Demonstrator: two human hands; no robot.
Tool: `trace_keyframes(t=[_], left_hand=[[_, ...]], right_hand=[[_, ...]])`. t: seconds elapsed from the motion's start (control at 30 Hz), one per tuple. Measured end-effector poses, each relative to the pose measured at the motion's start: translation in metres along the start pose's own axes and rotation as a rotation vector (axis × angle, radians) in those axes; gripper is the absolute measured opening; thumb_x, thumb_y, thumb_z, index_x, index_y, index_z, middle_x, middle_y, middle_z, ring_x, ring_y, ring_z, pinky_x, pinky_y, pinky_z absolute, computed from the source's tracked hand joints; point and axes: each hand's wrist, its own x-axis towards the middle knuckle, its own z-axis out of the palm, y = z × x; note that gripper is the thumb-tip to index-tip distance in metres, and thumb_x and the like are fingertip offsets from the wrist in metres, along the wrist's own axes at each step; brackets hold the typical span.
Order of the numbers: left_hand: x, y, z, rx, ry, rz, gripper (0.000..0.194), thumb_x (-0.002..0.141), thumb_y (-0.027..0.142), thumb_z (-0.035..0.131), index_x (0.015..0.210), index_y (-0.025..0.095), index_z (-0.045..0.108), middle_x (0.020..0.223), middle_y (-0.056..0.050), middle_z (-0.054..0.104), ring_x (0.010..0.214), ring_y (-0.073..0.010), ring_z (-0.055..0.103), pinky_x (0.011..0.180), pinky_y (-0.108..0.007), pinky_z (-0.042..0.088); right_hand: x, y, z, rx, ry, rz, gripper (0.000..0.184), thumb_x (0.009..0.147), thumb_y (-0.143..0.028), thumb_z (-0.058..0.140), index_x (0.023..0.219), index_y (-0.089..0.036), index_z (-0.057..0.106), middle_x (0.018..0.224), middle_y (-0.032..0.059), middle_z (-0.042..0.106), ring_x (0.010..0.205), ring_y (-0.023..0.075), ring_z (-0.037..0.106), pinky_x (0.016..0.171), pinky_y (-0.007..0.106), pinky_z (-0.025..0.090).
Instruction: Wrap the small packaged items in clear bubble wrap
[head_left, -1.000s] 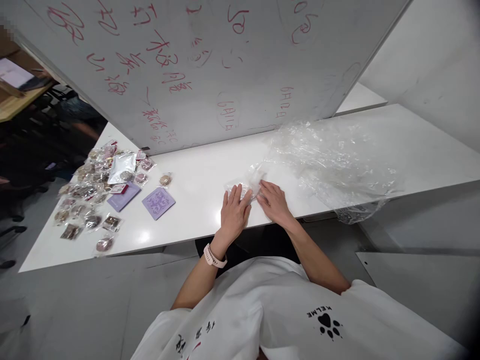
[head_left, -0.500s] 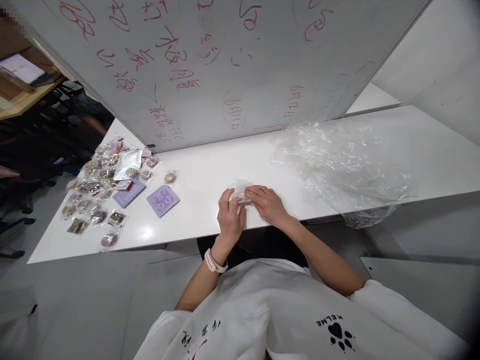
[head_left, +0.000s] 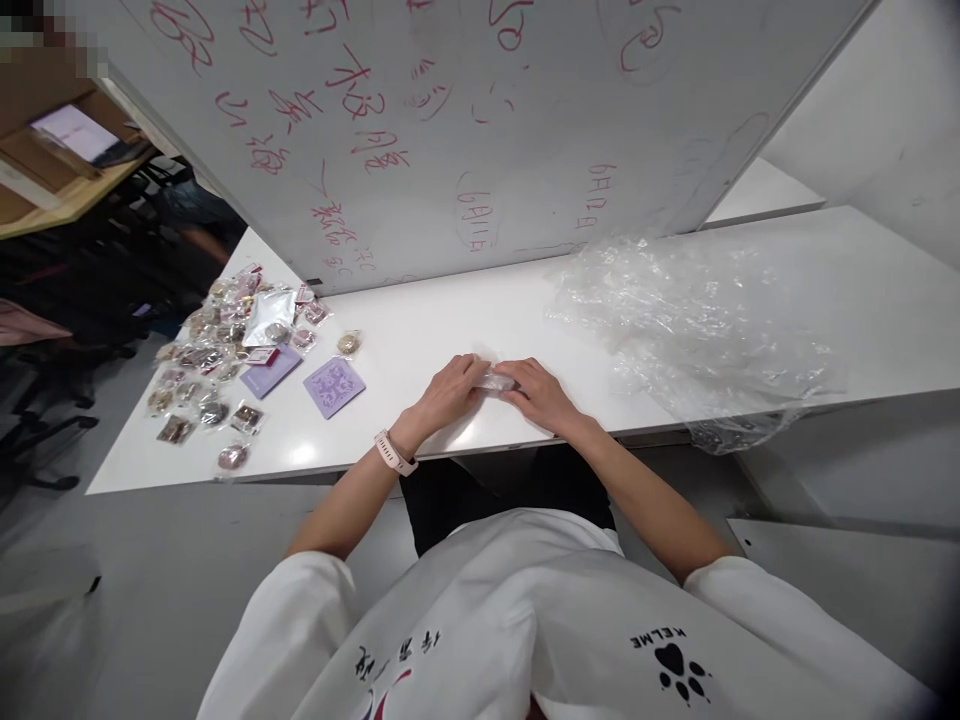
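Both hands meet at a small bundle in clear plastic wrap (head_left: 496,381) near the table's front edge. My left hand (head_left: 450,392), with a pale pink band at the wrist, is closed on the bundle's left end. On its right end my right hand (head_left: 538,393) is closed too, thumb below and fingers above. What lies inside the wrap I cannot make out. Left of the hands lies a purple patterned card (head_left: 334,387), and behind it a small round item in a clear packet (head_left: 349,344).
A heap of small bagged items (head_left: 206,350) covers the table's left end, with a silver pouch (head_left: 271,318) and a purple packet (head_left: 271,373). Loose bubble wrap (head_left: 697,330) spreads across the right side, hanging over the front edge. A whiteboard (head_left: 420,220) stands behind.
My left hand has turned from upright to lying more sideways, its elbow swung outward. The wrapped bundle now looks narrower and longer between both hands. The view has shifted slightly.
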Motion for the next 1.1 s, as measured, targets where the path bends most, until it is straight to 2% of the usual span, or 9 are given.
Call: trace_keyframes(t=[0.1, 0.17, 0.27, 0.37, 0.5, 0.7, 0.87, 0.97, 1.1], left_hand=[[0.000, -0.004, 0.008, -0.141, 0.109, 0.008, 0.049, 0.086, 0.018, 0.063, 0.131, 0.020, 0.045, 0.144, -0.018, 0.042, 0.115, -0.0269, 0.056, 0.086, -0.040, 0.054], [0.002, -0.005, 0.012, -0.224, 0.177, -0.050, 0.036, 0.088, 0.020, 0.061, 0.123, 0.020, 0.051, 0.145, -0.018, 0.039, 0.108, -0.0236, 0.058, 0.080, -0.036, 0.052], [0.006, 0.001, 0.009, -0.387, 0.219, -0.165, 0.010, 0.093, 0.027, 0.057, 0.098, 0.018, 0.057, 0.107, -0.008, 0.058, 0.083, -0.0162, 0.056, 0.069, -0.028, 0.045], [0.012, 0.023, 0.000, -0.710, 0.227, -0.253, 0.032, 0.095, 0.048, 0.055, 0.083, 0.019, 0.051, 0.074, 0.002, 0.049, 0.067, -0.0125, 0.044, 0.062, -0.025, 0.036], [0.028, 0.068, -0.004, -1.053, 0.311, -0.252, 0.048, 0.095, 0.066, 0.042, 0.084, 0.020, 0.046, 0.075, 0.002, 0.046, 0.068, -0.0128, 0.042, 0.064, -0.026, 0.038], [0.082, 0.126, -0.014, -0.803, 0.347, -0.054, 0.042, 0.102, 0.057, 0.031, 0.090, 0.021, 0.049, 0.095, -0.006, 0.054, 0.094, -0.0206, 0.048, 0.087, -0.037, 0.044], [0.117, 0.133, -0.018, -0.940, 0.258, 0.121, 0.037, 0.101, 0.046, 0.044, 0.128, 0.022, 0.049, 0.124, -0.012, 0.055, 0.103, -0.0205, 0.055, 0.088, -0.036, 0.049], [0.125, 0.108, 0.008, -0.985, 0.206, -0.108, 0.045, 0.098, 0.040, 0.050, 0.140, 0.024, 0.045, 0.129, -0.012, 0.057, 0.097, -0.0185, 0.061, 0.081, -0.033, 0.051], [0.132, 0.075, 0.051, -0.931, 0.224, -0.436, 0.030, 0.091, 0.026, 0.053, 0.119, 0.021, 0.063, 0.103, -0.006, 0.068, 0.082, -0.0160, 0.062, 0.075, -0.031, 0.050]], right_hand=[[0.007, -0.003, 0.001, 0.036, -0.003, 0.092, 0.030, 0.098, -0.038, 0.051, 0.124, -0.027, 0.061, 0.115, 0.0079, 0.068, 0.106, 0.0271, 0.059, 0.088, 0.046, 0.052], [0.012, -0.005, -0.002, 0.103, -0.002, 0.200, 0.029, 0.096, -0.044, 0.053, 0.116, -0.025, 0.064, 0.103, 0.0069, 0.069, 0.097, 0.0253, 0.061, 0.083, 0.042, 0.052], [0.017, -0.008, -0.011, 0.322, 0.063, 0.347, 0.036, 0.093, -0.054, 0.055, 0.107, -0.023, 0.066, 0.097, 0.0049, 0.069, 0.089, 0.0217, 0.063, 0.081, 0.039, 0.052], [0.010, -0.016, -0.025, 0.532, 0.202, 0.392, 0.045, 0.088, -0.058, 0.062, 0.117, -0.024, 0.066, 0.117, 0.0058, 0.068, 0.105, 0.0226, 0.064, 0.093, 0.040, 0.052], [-0.014, -0.038, -0.043, 0.760, 0.261, 0.406, 0.059, 0.085, -0.055, 0.068, 0.136, -0.027, 0.059, 0.133, 0.0068, 0.064, 0.119, 0.0270, 0.062, 0.101, 0.043, 0.051], [-0.044, -0.049, -0.081, 0.361, 0.574, 0.453, 0.040, 0.094, -0.050, 0.057, 0.121, -0.024, 0.069, 0.113, 0.0065, 0.073, 0.111, 0.0299, 0.066, 0.098, 0.048, 0.053], [-0.038, 0.005, -0.172, 0.156, 0.674, 0.439, 0.031, 0.092, -0.044, 0.061, 0.105, -0.018, 0.073, 0.094, 0.0081, 0.072, 0.089, 0.0248, 0.068, 0.082, 0.041, 0.058], [-0.011, 0.067, -0.250, 0.184, 0.920, 0.451, 0.020, 0.092, -0.030, 0.061, 0.101, -0.013, 0.068, 0.093, 0.0068, 0.068, 0.079, 0.0161, 0.064, 0.072, 0.031, 0.057], [0.030, 0.159, -0.328, 0.226, 1.130, 0.910, 0.007, 0.096, -0.014, 0.050, 0.091, -0.014, 0.055, 0.083, -0.0006, 0.058, 0.061, 0.0061, 0.054, 0.059, 0.023, 0.046]])
